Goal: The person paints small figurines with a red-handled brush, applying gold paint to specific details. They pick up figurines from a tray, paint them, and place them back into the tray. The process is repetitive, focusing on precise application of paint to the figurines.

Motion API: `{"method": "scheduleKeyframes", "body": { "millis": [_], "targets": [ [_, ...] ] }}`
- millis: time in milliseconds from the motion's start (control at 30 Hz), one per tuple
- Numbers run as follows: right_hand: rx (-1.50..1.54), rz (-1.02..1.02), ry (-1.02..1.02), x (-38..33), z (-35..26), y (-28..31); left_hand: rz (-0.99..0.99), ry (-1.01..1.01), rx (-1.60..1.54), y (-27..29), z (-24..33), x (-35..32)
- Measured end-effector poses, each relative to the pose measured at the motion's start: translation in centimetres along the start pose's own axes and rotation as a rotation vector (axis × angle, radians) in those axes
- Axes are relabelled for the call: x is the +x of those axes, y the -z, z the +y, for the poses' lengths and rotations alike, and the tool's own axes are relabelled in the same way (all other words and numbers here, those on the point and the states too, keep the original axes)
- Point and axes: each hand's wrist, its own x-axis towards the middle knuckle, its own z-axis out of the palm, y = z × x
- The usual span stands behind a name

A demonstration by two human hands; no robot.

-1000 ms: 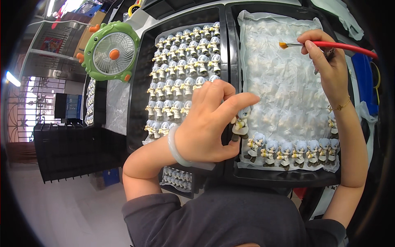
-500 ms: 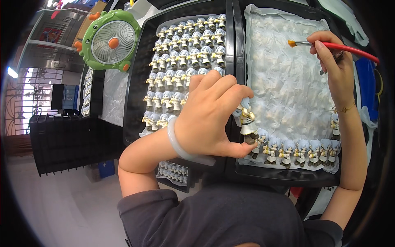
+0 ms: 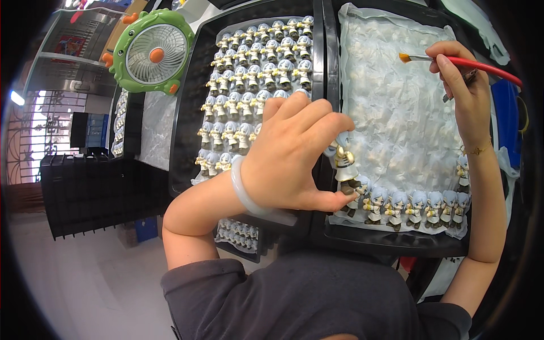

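Between the thumb and fingers of my left hand (image 3: 294,153) is a small blue-haired figurine (image 3: 344,164) in a white dress with dark boots, held upright at the left rim of the right tray. My right hand (image 3: 462,73) grips a red-handled paintbrush (image 3: 419,57), its yellowish bristles pointing left above the paper liner. A second thin dark tool (image 3: 469,76) also sits in that hand, mostly hidden by the fingers. Below the held piece, a row of similar figurines (image 3: 416,207) lies along the near edge of the right tray (image 3: 396,242).
Rows of matching figurines (image 3: 241,73) fill the left black tray (image 3: 190,113). Wrinkled white paper (image 3: 396,113) covers lumpy contents in the right tray. A green fan (image 3: 153,54) stands at the far left, above a black crate (image 3: 102,192). A blue bin (image 3: 504,119) is beyond my right wrist.
My left hand has shifted slightly right and up with the figurine, which is turned a little. My right hand and the brush have barely moved.
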Motion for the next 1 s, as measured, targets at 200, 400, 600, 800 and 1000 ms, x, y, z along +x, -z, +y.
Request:
{"method": "scheduleKeyframes", "body": {
  "millis": [200, 400, 600, 800, 1000],
  "targets": [
    [-0.035, 0.000, 0.103, 0.1, 0.5, -0.1, 0.081, 0.027, 0.011, 2.3, -1.6, 0.0],
    [-0.086, -0.008, 0.104, 0.0, -0.1, -0.5, 0.033, 0.098, 0.095, 1.9, -1.3, -1.7],
    [-0.110, -0.018, 0.081, -0.1, 0.1, -0.5, -0.083, 0.155, 0.081, 2.3, -1.1, -2.4],
    [-0.206, -0.024, 0.120, -0.1, 0.7, 0.2, -0.230, 0.378, -0.237, 4.4, -4.0, -4.4],
    [-0.222, -0.013, 0.198, 0.2, 0.6, 0.3, -0.438, 0.376, -0.067, 1.5, -6.7, -9.9]
  ]
}}
